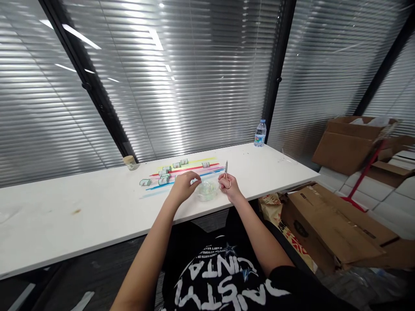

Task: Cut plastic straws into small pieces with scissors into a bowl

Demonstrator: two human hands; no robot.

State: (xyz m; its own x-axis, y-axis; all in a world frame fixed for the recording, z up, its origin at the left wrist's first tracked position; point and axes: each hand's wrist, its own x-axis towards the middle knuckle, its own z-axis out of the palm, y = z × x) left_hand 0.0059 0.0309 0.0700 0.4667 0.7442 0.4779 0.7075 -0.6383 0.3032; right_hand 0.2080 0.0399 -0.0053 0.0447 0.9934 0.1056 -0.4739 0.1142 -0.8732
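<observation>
My right hand [228,186] holds a thin metal tool, likely tweezers [226,168], pointing upward above the white table [97,211]. My left hand [184,185] rests palm down on the table with fingers curled, beside a small clear dish [206,190] that sits between both hands. Whether the left hand pinches anything is hidden. Behind the hands lie coloured strips [188,169] in yellow, red, pink and blue, with several small green-and-white rolls [164,174] scattered on and near them.
A small jar [130,162] stands at the back left of the table and a water bottle [260,133] at the back right, against the window blinds. Cardboard boxes [333,224] are stacked on the floor to the right, with a red stand [359,181].
</observation>
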